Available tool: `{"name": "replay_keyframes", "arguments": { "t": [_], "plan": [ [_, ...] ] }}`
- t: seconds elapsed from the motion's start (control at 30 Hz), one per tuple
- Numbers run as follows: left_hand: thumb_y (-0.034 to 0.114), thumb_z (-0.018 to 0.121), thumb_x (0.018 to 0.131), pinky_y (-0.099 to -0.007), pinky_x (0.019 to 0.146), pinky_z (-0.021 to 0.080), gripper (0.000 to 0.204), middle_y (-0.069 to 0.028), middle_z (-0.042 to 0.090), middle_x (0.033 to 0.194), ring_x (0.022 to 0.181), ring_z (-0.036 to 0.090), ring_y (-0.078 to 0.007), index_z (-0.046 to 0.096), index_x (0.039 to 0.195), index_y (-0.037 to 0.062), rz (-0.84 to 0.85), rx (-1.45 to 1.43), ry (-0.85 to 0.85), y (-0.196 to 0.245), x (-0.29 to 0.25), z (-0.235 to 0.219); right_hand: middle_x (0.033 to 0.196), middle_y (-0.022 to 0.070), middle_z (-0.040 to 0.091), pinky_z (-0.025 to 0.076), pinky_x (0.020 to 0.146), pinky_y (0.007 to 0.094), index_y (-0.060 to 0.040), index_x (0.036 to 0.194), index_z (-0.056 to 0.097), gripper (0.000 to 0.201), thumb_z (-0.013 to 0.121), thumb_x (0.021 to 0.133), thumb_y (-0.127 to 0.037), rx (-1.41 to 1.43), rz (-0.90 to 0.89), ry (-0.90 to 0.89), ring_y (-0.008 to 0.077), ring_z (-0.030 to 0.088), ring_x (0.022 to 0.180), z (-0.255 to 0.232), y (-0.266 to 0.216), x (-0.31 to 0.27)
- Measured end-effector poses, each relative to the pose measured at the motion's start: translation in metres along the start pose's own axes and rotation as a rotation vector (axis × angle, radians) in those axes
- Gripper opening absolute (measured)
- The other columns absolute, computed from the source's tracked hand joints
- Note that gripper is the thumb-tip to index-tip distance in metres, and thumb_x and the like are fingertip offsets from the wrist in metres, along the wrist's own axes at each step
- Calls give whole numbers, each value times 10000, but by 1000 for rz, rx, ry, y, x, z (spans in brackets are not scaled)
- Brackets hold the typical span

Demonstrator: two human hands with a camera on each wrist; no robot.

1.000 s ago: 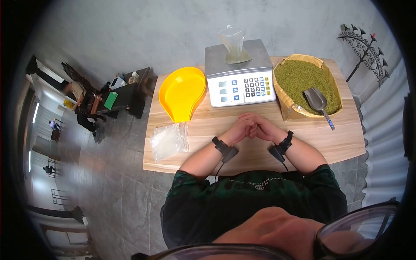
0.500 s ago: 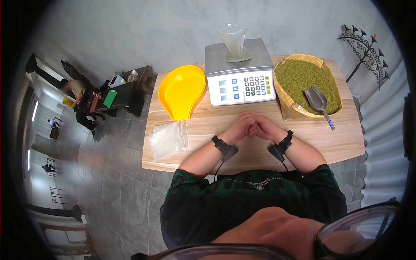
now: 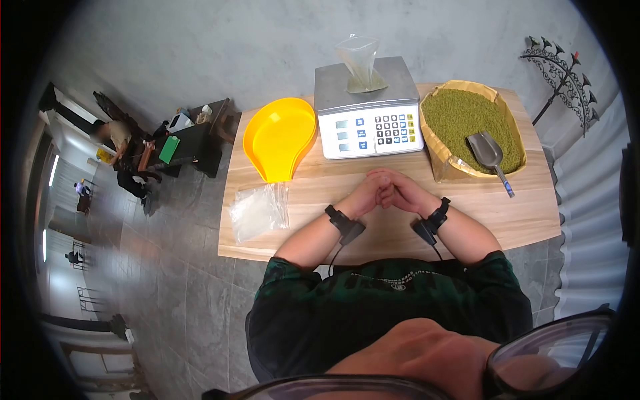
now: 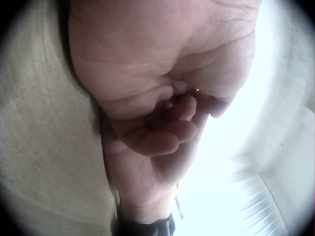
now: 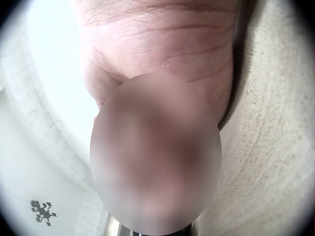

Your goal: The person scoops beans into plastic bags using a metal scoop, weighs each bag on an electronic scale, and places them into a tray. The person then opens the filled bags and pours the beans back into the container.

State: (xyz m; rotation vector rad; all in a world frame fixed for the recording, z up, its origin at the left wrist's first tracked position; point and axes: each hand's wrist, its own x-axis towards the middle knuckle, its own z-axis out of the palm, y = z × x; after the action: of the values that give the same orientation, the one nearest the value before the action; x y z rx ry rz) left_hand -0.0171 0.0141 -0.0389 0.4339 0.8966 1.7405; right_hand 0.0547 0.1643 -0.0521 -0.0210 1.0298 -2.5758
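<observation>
Left hand and right hand, clasped, just short of a scale

Counter: pale wood grain, standing against a grey wall.
Hands: together midway along the counter, between scale and near edge; forearms laid across that edge. Grip of each: closed, fingers curled in against the other hand. In the left wrist view, bent fingers in a cluster; in the right wrist view, centre blurred, finger detail impossible to tell.
Wrist cameras: black, strapped on, one left, one right.
Scale: white body, grey platform, at the far edge, a little left of its middle; displays and keypad facing the near edge.
Plastic bag: clear, upright on the platform, greenish contents at the bottom.
Yellow tray: toward the far left corner, beside the scale, narrow end toward the near edge.
Flat bags: clear, stacked toward the near left corner, by the tray's narrow end.
Paper sack: at the far right corner, filled with green grains.
Scoop: grey metal, bowl on the grains, handle out over the sack's near rim
</observation>
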Motion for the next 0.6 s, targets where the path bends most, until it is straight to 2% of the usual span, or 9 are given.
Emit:
{"name": "replay_keyframes", "arguments": {
  "t": [0.07, 0.17, 0.27, 0.37, 0.47, 0.5, 0.53, 0.57, 0.6],
  "plan": [
    [242, 559, 937, -297, 521, 384, 165, -10, 405, 634, 565, 430, -140, 534, 941, 80, 2, -1, 30, 2, -1, 2, 907, 30, 622, 483, 612, 261, -103, 1277, 542, 328, 543, 1003, -283, -43, -30, 86, 132, 605, 732, 9, 1, -1],
    [214, 561, 926, -296, 517, 387, 203, -13, 415, 635, 564, 439, -138, 539, 1032, 42, 23, 42, -27, 1, 1, -2, 928, 32, 629, 486, 619, 253, -104, 1294, 531, 349, 565, 992, -275, -70, -26, 70, 118, 605, 736, 8, 0, -2],
    [165, 570, 903, -293, 518, 385, 153, -22, 427, 626, 548, 441, -139, 564, 962, 24, 33, 59, -69, -4, 2, -10, 940, 32, 631, 487, 623, 252, -87, 1301, 521, 357, 564, 989, -255, -63, -56, 68, 116, 605, 730, 9, 1, -2],
    [174, 619, 887, -306, 497, 374, 161, -19, 437, 609, 530, 456, -146, 579, 851, 23, 91, 272, -108, -4, 5, -8, 943, 27, 625, 492, 660, 258, -70, 1302, 513, 368, 564, 986, -251, -89, -116, 75, 116, 605, 766, 15, 0, -2],
    [201, 660, 873, -324, 496, 393, 208, -33, 473, 602, 531, 492, -170, 576, 793, 28, 301, 844, 71, 0, 9, 13, 984, 26, 621, 494, 769, 286, -75, 1270, 527, 333, 539, 997, -265, -89, -74, -57, 124, 604, 862, 4, -8, -9],
    [210, 673, 868, -330, 496, 399, 226, -38, 485, 600, 532, 504, -178, 575, 774, 30, 366, 1038, 131, 3, 9, 21, 984, 26, 621, 494, 769, 286, -75, 1270, 527, 333, 539, 997, -265, -80, -81, -68, 124, 604, 862, -13, 0, -1],
    [219, 687, 863, -336, 495, 405, 244, -43, 497, 598, 532, 516, -185, 574, 755, 31, 431, 1235, 189, 8, 8, 28, 1017, 38, 620, 488, 834, 310, -80, 1237, 540, 308, 521, 1006, -281, 25, -159, -185, 128, 600, 930, -39, 15, 16],
    [219, 687, 863, -336, 495, 405, 244, -43, 497, 598, 532, 516, -185, 574, 755, 31, 421, 1249, 191, 18, 5, 37, 1051, 51, 619, 481, 899, 334, -86, 1204, 554, 289, 503, 1014, -297, 131, -234, -299, 132, 595, 998, -36, 17, 21],
    [252, 717, 843, -345, 508, 426, 274, -61, 530, 613, 548, 545, -210, 571, 753, 37, 428, 1429, 202, 33, 2, 44, 1051, 51, 619, 481, 899, 334, -86, 1204, 554, 289, 503, 1014, -297, 143, -240, -308, 132, 595, 998, -34, 19, 20]
  ]
}}
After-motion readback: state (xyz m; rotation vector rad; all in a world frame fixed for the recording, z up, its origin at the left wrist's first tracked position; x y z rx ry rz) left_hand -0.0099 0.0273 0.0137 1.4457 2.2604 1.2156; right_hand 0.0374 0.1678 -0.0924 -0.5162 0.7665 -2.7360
